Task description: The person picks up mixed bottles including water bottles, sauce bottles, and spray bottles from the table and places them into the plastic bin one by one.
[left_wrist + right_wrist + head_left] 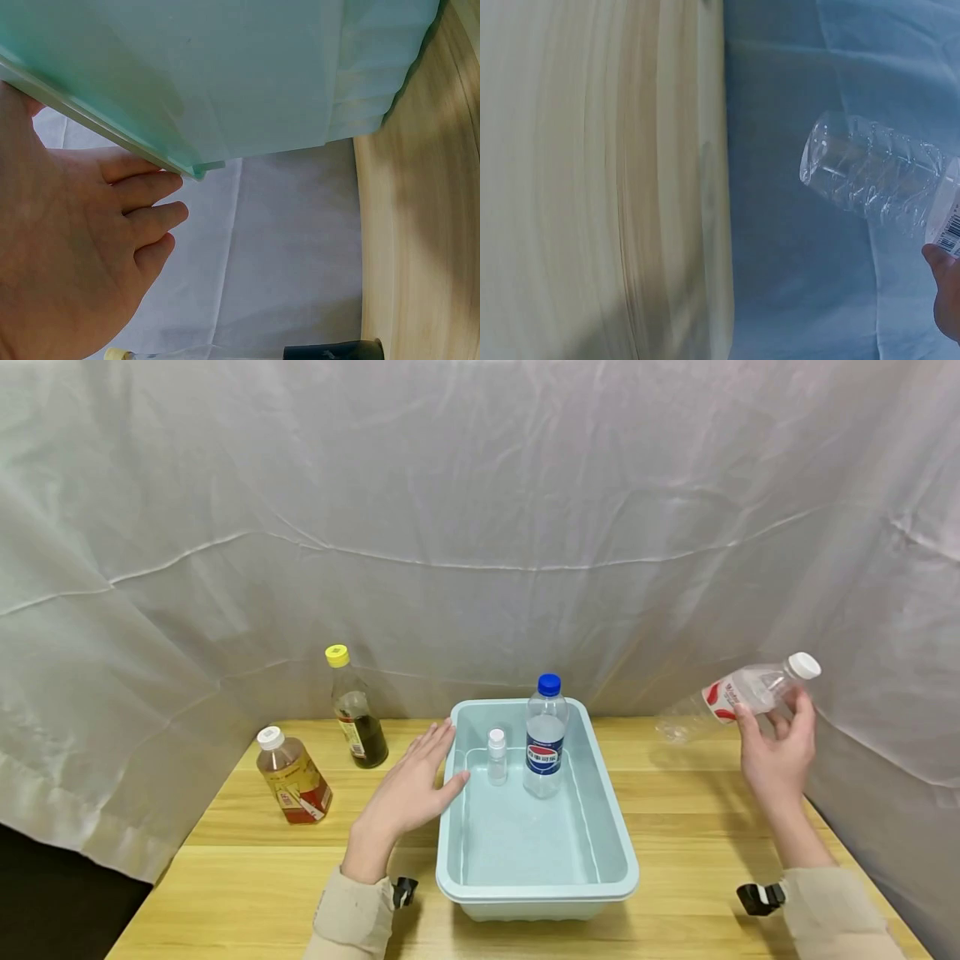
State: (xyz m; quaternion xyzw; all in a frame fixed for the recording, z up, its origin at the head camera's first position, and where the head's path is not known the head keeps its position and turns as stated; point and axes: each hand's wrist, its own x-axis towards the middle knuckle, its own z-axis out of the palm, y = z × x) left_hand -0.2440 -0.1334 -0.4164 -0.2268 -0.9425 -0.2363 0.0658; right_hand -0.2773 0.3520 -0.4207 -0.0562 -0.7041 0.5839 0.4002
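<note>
Off the pale blue tub (537, 892) at 2 o'clock, your right hand (780, 756) grips the clear bottle (731, 696), thumb on its near side and fingers curled round it. The bottle slants across your fingertips, its white cap (805, 666) at 1 o'clock from the hand and its base out toward 10. At the tub's 9 o'clock side, your left hand (408, 789) touches the rim without gripping, fingers extended, thumb spread. Inside, a blue-capped bottle (545, 756) stands toward 12, a small bottle (497, 757) at 11.
</note>
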